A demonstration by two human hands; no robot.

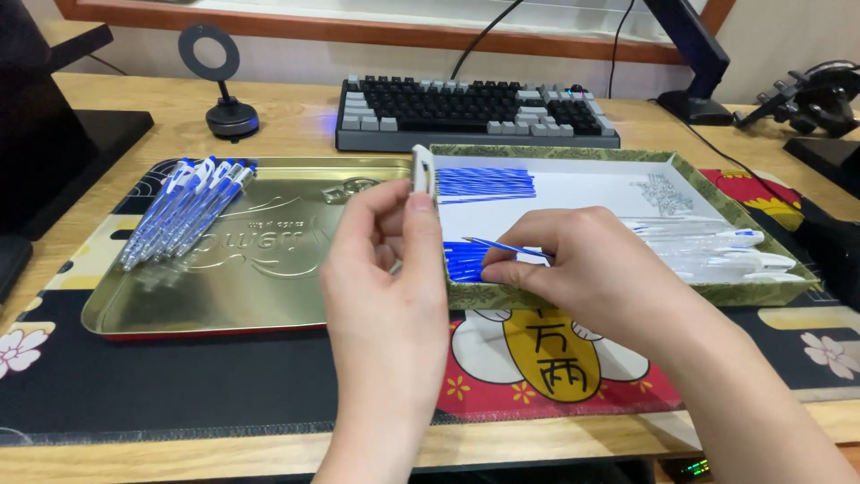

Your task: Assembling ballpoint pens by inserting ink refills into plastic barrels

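1. While the left hand (381, 260) is raised over the seam between tray and box, its thumb and fingers grasp a white pen barrel (421, 168) upright, with the barrel's top poking above the fingertips.
2. Reaching into the near left corner of the shallow box (717, 291), the right hand (573, 260) pinches one thin blue refill (506, 246) between thumb and forefinger; the refill lies nearly level, its tip pointing left toward the barrel.
3. Just under that refill, a small heap of blue refills (461, 262) sits against the box's near left wall.
4. A second, larger bundle of blue refills (484, 184) lies at the far left corner of the box, well apart from both hands.
5. Along the right side of the box, a pile of clear and white pen barrels (717, 251) rests on the white floor of the box.
6. Left of the box, a gold metal tray (269, 296) sits on a dark patterned mat (179, 385); a row of finished blue-and-white pens (184, 211) lies at the tray's far left corner.
7. Mat, tray and box all rest on the wooden counter (296, 116).
8. Near the counter's far edge stands a dark keyboard (475, 112), with a small round stand (224, 81) to its left.
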